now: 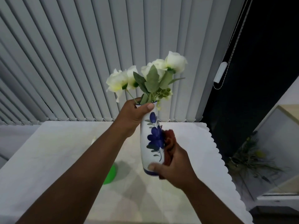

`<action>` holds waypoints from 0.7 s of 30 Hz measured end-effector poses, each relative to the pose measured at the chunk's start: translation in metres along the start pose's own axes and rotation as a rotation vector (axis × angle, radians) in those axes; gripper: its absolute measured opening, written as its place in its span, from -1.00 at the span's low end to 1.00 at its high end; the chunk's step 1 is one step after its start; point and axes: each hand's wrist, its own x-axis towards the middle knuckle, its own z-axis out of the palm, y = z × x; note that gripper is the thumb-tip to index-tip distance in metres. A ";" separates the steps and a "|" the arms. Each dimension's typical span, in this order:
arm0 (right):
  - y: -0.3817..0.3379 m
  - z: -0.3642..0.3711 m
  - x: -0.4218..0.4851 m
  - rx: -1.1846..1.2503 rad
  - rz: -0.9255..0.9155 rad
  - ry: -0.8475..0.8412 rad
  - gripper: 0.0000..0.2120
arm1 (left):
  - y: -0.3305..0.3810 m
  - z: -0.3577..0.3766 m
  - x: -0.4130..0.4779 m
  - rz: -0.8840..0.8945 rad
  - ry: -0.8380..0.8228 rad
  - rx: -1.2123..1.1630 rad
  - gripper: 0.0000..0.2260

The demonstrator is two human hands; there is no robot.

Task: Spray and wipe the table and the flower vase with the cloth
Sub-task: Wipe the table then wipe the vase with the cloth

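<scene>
A white flower vase (149, 143) with blue painted flowers is held up above the table (194, 151). White roses (150, 73) with green leaves stand in it. My left hand (131, 118) grips the vase at its neck, thumb across the rim. My right hand (174, 165) holds a dark red cloth (169, 143) pressed against the right side and base of the vase, with the thumb on the vase's lower front. Most of the cloth is hidden behind the vase and my fingers.
The table wears a white cover with a scalloped right edge (226, 168). A green object (110, 175) lies on it, partly hidden by my left forearm. Grey vertical blinds (80, 62) hang behind. A plant (252, 159) stands on the floor at the right.
</scene>
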 end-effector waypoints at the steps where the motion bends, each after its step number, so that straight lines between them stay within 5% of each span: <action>1: 0.004 0.004 -0.007 0.017 0.024 -0.001 -0.08 | 0.000 -0.002 0.001 -0.002 -0.012 -0.045 -0.78; 6: 0.014 0.018 -0.017 -0.075 -0.017 0.160 -0.07 | -0.003 0.001 -0.006 -0.042 -0.012 0.019 -0.78; 13: 0.018 0.025 -0.016 -0.569 -0.025 0.225 0.03 | -0.011 0.020 -0.009 -0.071 0.350 0.275 -0.59; 18: -0.002 0.027 0.002 -0.780 -0.357 0.236 -0.16 | -0.011 0.019 -0.010 -0.067 0.278 0.318 -0.62; 21: -0.017 0.015 0.022 -0.560 -0.283 0.118 -0.10 | -0.012 0.018 -0.014 -0.037 0.196 0.345 -0.70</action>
